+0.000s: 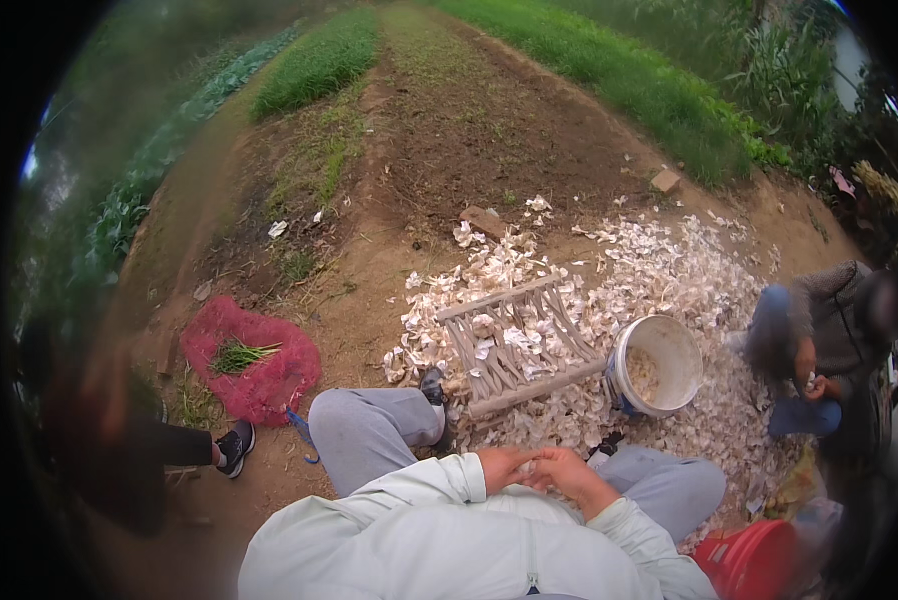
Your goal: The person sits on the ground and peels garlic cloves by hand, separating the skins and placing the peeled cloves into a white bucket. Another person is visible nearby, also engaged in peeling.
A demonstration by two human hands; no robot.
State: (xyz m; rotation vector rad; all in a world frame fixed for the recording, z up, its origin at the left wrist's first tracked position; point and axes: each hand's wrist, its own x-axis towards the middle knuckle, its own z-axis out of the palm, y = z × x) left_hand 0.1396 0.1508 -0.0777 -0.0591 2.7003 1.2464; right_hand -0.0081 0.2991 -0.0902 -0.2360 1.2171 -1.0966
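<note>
My left hand (500, 468) and my right hand (569, 474) meet in front of my pale jacket, with their fingertips touching. Between the fingers shows a small whitish garlic piece (527, 468), mostly covered by them. Beyond my knees a slatted wooden rack (527, 341) lies tilted on a heap of dry garlic skins (689, 262). A garlic bulb (483, 325) and loose skins rest on its slats. Right of the rack stands a white plastic bucket (678, 379), and pale cloves (641, 373) cover part of its bottom.
On the left, a red mesh sack (287, 375) lies under a bunch of green stalks (242, 355). A person's shoe (236, 448) is near it. Another person (816, 360) sits at the right, hands together. A red bucket (753, 559) stands by my right side; bricks (665, 181) lie ahead.
</note>
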